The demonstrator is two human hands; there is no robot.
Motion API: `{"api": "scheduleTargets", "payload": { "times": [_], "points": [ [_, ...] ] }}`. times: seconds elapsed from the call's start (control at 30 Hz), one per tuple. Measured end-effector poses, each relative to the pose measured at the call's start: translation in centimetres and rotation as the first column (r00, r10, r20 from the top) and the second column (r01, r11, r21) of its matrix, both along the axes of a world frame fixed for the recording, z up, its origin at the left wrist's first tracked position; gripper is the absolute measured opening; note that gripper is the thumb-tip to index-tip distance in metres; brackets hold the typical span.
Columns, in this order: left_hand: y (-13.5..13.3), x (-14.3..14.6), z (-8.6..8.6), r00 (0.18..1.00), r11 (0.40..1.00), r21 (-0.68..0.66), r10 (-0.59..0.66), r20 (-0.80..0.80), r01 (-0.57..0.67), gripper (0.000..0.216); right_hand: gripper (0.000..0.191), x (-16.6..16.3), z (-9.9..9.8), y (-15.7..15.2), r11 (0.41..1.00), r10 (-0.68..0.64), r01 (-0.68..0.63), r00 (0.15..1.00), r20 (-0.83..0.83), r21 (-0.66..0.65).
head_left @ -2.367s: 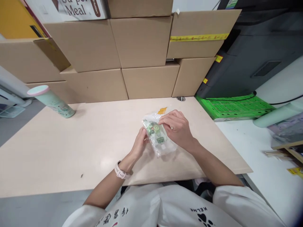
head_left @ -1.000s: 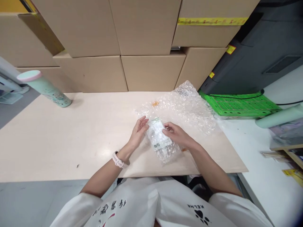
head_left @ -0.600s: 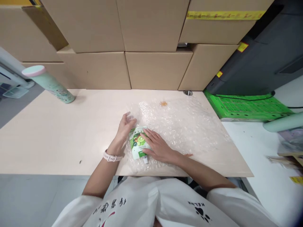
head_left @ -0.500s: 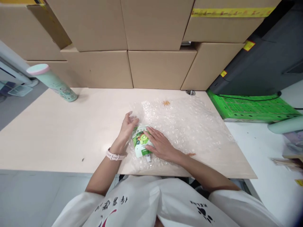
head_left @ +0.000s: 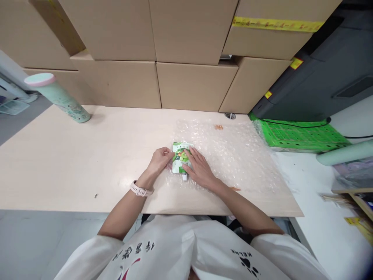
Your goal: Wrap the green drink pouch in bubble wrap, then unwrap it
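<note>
- Head view, pouch (head_left: 177, 164): lies flat on the bubble wrap (head_left: 236, 159), near its left edge, spout (head_left: 184, 177) toward the person; the wrap spreads rightward over the table (head_left: 101, 155).
- Head view, right hand (head_left: 201, 168): fingers extended and slightly parted, laid on the pouch's right part, pressing rather than gripping.
- Head view, left hand (head_left: 160, 159): fingers curled in, tips drawn close together at the pouch's left edge; whether they pinch wrap or pouch cannot be told.
- Assessment: steady, light pressure from the right hand should keep the pouch square; the left should take the wrap's edge evenly, without creasing the pouch or catching the spout.
</note>
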State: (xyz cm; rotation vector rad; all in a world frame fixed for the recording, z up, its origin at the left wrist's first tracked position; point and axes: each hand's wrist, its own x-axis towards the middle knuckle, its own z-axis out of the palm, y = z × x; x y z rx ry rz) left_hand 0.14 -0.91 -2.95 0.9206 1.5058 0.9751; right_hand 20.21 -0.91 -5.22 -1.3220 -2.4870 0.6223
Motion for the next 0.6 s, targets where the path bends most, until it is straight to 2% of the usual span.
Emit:
{"api": "scheduleTargets", "payload": {
  "times": [0.1,0.2,0.4,0.5,0.6],
  "points": [
    [0.1,0.0,-0.2,1.0,1.0,0.022,0.009,0.01,-0.009,0.019,0.064,-0.4,0.1,-0.6,1.0,0.027,-0.027,0.999,-0.026,0.01],
    [0.1,0.1,0.0,0.995,0.997,0.059,0.046,0.092,-0.052,0.021,0.062,-0.4,0.3,-0.9,1.0,0.026,-0.026,0.996,-0.083,0.002],
    [-0.1,-0.2,1.7,0.971,0.987,0.143,0.037,0.238,-0.072,0.033,0.065,-0.3,0.9,-1.1,0.99,0.05,-0.086,0.956,-0.288,-0.113],
    [-0.5,0.3,2.6,0.935,0.978,0.207,-0.041,0.352,-0.035,0.041,0.068,-0.5,1.3,-1.2,0.962,0.036,-0.167,0.86,-0.508,-0.215],
    [-1.1,1.4,2.7,0.908,0.955,0.286,-0.183,0.376,0.074,0.041,0.062,-0.4,1.7,-0.9,0.9,-0.086,-0.241,0.718,-0.691,-0.363]
  ]
}}
